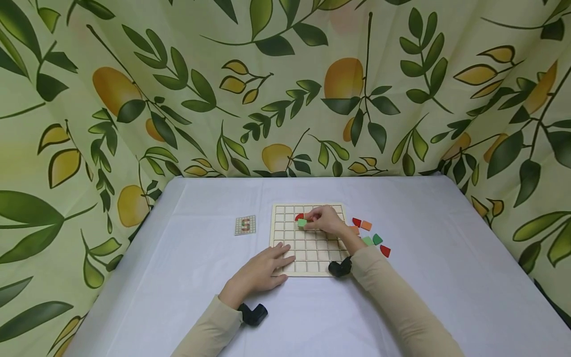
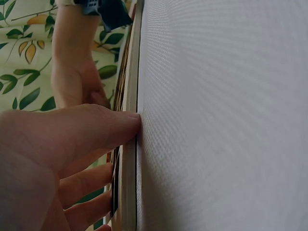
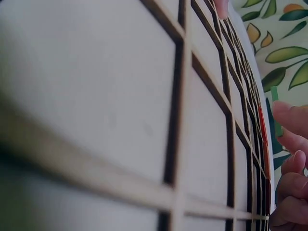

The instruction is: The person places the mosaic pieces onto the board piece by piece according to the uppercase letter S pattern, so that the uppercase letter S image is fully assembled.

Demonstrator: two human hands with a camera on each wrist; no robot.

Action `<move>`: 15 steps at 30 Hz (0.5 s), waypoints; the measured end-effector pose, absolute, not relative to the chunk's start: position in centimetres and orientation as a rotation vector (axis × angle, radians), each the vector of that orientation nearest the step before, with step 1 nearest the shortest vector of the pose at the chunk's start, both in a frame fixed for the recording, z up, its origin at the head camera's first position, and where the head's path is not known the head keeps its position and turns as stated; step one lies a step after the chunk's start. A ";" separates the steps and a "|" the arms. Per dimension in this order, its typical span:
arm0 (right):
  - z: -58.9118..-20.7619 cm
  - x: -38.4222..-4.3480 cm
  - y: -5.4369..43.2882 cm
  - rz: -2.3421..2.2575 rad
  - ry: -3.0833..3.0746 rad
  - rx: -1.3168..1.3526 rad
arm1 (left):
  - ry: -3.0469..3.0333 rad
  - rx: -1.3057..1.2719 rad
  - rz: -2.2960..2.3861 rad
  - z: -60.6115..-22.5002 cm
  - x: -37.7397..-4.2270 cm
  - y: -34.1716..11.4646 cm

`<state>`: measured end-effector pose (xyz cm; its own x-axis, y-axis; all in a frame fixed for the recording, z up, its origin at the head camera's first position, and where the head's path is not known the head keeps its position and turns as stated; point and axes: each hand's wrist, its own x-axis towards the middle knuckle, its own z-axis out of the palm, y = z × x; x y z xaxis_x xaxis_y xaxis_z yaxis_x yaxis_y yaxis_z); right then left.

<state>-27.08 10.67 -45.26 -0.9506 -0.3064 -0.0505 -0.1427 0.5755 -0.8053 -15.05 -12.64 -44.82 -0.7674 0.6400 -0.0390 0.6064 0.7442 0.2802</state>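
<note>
A wooden grid board (image 1: 312, 273) lies on the white table. My right hand (image 1: 327, 219) pinches a light green square tile (image 1: 302, 223) over the upper part of the grid; the right wrist view shows the green tile (image 3: 276, 110) on edge between fingertips, apart from the board. A red rounded piece (image 1: 299, 216) sits in a cell just behind it, and other pieces in that row are partly hidden by the hand. My left hand (image 1: 263, 267) rests with spread fingers on the board's near left corner, its thumb (image 2: 96, 126) against the board's edge.
Right of the board lie loose pieces: a red one (image 1: 357, 222), an orange square (image 1: 366, 225), a dark green one (image 1: 377, 239), a light green one (image 1: 368, 241) and another red one (image 1: 385, 251). A small pattern card (image 1: 245, 225) lies to the left. Behind hangs a leaf-print curtain (image 1: 276, 99).
</note>
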 end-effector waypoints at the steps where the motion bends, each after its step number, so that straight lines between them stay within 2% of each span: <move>1: -45.2 -27.1 10.5 -1.305 2.630 -0.371 | 2.808 1.009 0.383 -44.8 -15.0 -12.6; 15: -45.3 -27.5 9.4 -1.208 2.639 -0.249 | 2.809 1.044 0.392 -44.7 -15.0 -12.7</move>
